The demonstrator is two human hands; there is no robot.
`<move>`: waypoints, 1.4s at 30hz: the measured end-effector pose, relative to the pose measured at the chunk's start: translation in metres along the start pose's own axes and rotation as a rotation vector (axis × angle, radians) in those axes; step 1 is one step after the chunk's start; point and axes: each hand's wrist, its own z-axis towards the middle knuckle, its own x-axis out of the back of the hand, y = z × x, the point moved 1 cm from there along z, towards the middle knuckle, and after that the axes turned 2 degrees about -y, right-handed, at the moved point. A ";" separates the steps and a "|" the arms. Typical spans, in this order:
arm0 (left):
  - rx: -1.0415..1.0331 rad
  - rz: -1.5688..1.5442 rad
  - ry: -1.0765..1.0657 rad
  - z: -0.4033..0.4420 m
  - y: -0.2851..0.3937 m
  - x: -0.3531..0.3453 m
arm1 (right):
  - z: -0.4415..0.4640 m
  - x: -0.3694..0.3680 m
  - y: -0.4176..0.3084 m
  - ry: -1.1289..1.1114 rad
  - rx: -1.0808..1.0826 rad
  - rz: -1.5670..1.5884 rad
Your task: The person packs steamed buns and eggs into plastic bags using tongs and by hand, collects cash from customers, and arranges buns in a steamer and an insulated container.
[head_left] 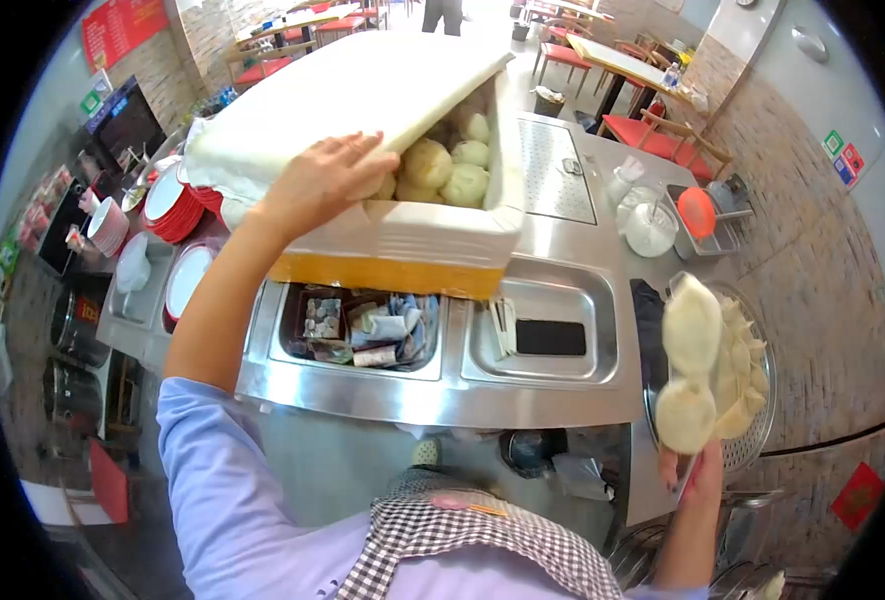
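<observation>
A foam box [432,240] with a yellow lower band holds several round pale buns [462,165], seen where its thick white cloth cover [332,85] is drawn aside at the near right corner. My left hand [327,175] lies on the near edge of that cover, fingers stretched out. Low on the right, my right hand [697,480] is closed around a thin pale handle, mostly hidden. Two pale, flattened pieces of dough or buns [689,365] line up just beyond its fingers, over a round perforated metal tray [762,440] with folded dumpling-like pieces [740,370].
Under the box's near side, a counter well [362,330] holds coins and banknotes. A phone [550,338] lies in the adjoining steel well. Red-rimmed plates [170,205] are stacked left; a glass jar [650,228] and an orange bowl [696,213] stand right. Tables and red-seated chairs fill the background.
</observation>
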 end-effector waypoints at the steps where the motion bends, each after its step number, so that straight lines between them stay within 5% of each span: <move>1: 0.041 -0.050 0.089 -0.003 -0.016 0.006 | 0.022 -0.020 -0.008 -0.135 0.001 -0.109; 8: 0.380 -0.305 0.509 -0.013 -0.108 0.053 | 0.168 -0.205 -0.063 -0.371 -0.037 -0.419; 15: 0.482 -0.561 0.563 -0.015 -0.144 0.069 | 0.350 -0.349 -0.056 -0.569 -0.078 -0.761; 22: 0.410 -0.451 0.576 -0.019 -0.179 0.073 | 0.504 -0.453 -0.034 -0.544 0.272 -1.463; 26: 0.360 -0.411 0.560 -0.028 -0.185 0.069 | 0.573 -0.508 0.008 -0.571 0.209 -1.278; 30: 0.561 -0.337 0.546 -0.026 -0.176 0.061 | 0.612 -0.572 0.073 -0.414 0.077 -1.265; 36: 0.488 -0.462 0.609 -0.011 -0.161 0.061 | 0.604 -0.553 0.060 -0.599 0.177 -0.916; 42: 0.560 -0.578 0.621 -0.011 -0.151 0.062 | 0.511 -0.459 -0.024 -0.490 0.129 -1.343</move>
